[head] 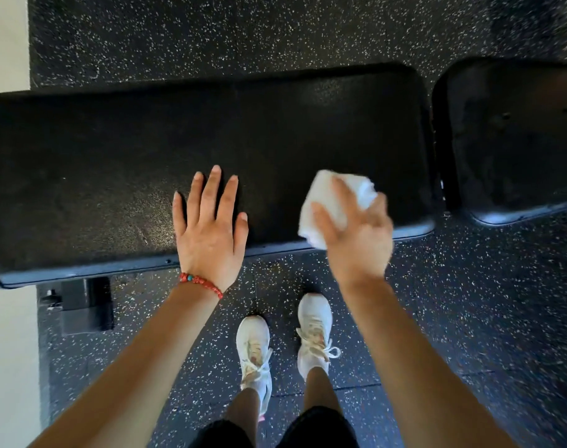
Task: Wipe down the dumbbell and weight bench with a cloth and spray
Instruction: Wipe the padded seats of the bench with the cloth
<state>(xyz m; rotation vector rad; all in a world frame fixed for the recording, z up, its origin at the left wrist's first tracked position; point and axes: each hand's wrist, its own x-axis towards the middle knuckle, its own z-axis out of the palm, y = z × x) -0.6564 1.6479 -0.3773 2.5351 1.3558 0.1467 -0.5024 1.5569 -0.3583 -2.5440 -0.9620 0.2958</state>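
Note:
The black padded weight bench (114,163) runs left to right across the view, with its long back pad in the middle and a separate seat pad (514,140) at the right. My left hand (211,227) lies flat on the pad near its front edge, fingers spread, holding nothing. My right hand (356,234) grips a crumpled white cloth (327,202) against the pad near its right front corner; the hand is motion-blurred. No dumbbell or spray bottle is in view.
Speckled black rubber floor (469,302) surrounds the bench. My feet in white sneakers (256,350) stand just in front of it. A black bench foot (85,305) sits under the left front edge. A pale wall (4,350) borders the left side.

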